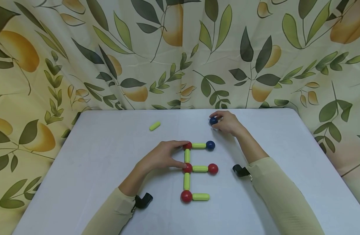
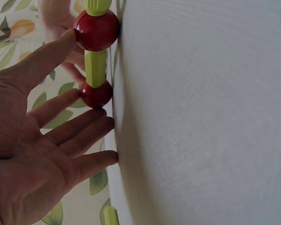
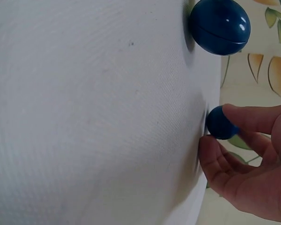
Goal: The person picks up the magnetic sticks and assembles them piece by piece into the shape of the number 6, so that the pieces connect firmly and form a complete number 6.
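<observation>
An E-shaped build of balls and light green sticks [image 1: 200, 168] lies on the white table. Its spine has a top red ball [image 1: 187, 146], a middle red ball [image 1: 187, 168] and a bottom red ball [image 1: 186, 196]. A blue ball [image 1: 210, 145] ends the top arm and another red ball [image 1: 213, 169] the middle one. With fingers extended, my left hand [image 1: 162, 155] touches the top ball with its index finger and the middle ball with its thumb. Farther back, my right hand [image 1: 228, 123] pinches a second blue ball [image 3: 221, 123] between thumb and fingers, close to the tabletop.
A loose green stick [image 1: 155, 126] lies at the back left of the table [image 1: 95, 156]. A curtain with a leaf and fruit pattern [image 1: 197, 65] hangs right behind the far edge. Each wrist carries a small black camera [image 1: 143, 200].
</observation>
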### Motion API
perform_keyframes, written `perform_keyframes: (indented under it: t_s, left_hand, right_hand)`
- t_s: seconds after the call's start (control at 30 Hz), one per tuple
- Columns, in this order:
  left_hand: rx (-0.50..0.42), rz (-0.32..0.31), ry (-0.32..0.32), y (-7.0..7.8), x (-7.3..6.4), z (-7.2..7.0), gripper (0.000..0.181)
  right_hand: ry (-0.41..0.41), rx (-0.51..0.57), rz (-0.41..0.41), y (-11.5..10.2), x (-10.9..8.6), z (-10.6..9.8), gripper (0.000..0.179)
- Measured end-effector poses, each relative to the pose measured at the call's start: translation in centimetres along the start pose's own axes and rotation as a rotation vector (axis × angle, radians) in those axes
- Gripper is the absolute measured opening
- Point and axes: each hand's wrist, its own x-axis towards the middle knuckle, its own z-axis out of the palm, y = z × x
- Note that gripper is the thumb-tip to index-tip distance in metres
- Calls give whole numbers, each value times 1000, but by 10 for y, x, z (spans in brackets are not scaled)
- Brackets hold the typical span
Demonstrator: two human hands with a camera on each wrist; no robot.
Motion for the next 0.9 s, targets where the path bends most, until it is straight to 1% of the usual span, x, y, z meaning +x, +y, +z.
perform_keyframes:
  t_s: [0.37, 0.9]
  left_hand:
    - [-7, -21, -4, 1, 0, 1, 84]
    - [-6, -18, 0, 1, -1, -1, 85]
  right_hand:
    - [14, -9, -13, 3, 0, 0, 44]
    - [22, -33, -28, 3, -5, -1, 42]
